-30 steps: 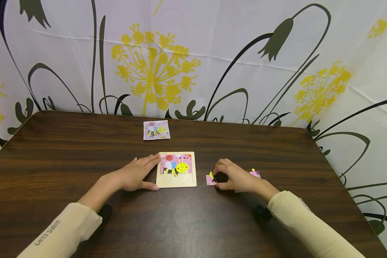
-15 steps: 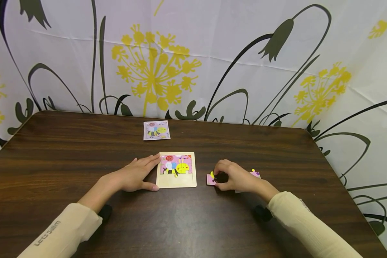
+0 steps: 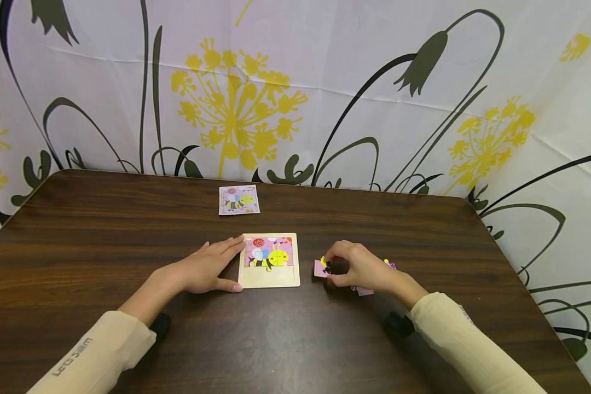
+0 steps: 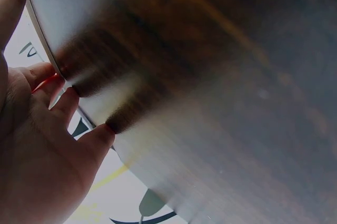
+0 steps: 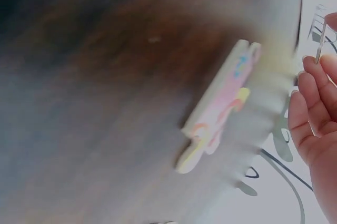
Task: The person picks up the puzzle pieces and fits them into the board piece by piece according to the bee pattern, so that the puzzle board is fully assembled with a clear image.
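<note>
A square wooden puzzle tray has a pink bee picture filling its upper part, with bare wood below. My left hand lies with fingers extended, fingertips and thumb at the tray's left edge. To the right of the tray, my right hand pinches a pink puzzle piece with yellow and black marks between thumb and fingers. The right wrist view catches this piece edge-on as a thin strip. Loose pieces lie close together on the table near that hand, partly hidden by it in the head view.
A paper picture card with the same bee lies behind the tray. The dark wood-grain table runs back to a flower-printed cloth.
My right hand has lifted slightly with the pinched piece, and more of the loose piece beneath it shows. My left hand has stayed at the tray.
</note>
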Demonstrator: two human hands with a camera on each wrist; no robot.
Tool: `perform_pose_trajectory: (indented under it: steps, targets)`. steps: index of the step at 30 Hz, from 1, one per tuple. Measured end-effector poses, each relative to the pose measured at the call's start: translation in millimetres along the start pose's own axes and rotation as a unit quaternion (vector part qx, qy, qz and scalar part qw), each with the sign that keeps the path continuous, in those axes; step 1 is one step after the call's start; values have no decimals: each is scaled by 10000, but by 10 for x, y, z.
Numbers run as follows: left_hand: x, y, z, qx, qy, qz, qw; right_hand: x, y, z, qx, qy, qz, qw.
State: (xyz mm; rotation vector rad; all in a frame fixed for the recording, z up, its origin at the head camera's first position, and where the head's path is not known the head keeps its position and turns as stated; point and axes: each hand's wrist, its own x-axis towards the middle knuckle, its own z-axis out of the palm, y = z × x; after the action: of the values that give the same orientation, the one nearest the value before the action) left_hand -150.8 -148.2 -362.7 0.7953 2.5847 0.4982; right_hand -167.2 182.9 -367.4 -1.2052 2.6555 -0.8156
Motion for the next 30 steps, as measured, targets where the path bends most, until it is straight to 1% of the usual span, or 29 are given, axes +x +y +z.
perform_pose_trajectory:
  steps: [4,8,12,21,25,30]
  targets:
    - [-1,-11,9,-16,1,-3,10000,36,-17,-3,82,178,-209,9996]
    - [1,-15,14,7,3,12,10000,90,-53,10,88,196,-189,9996]
    - [0,-12,12,6,7,9,10000,164,-98,36,69,79,-95,9999]
    - [0,-4,3,9,-15,2,10000,361,-232,132,34,-259,-85,9996]
    - [-3,-7,4,-17,-10,20,10000,451,-299,183,103,-332,-205,9992]
    - [1,-13,8,-37,-3,41,10000,567,-380,269,102,-342,-497,9981]
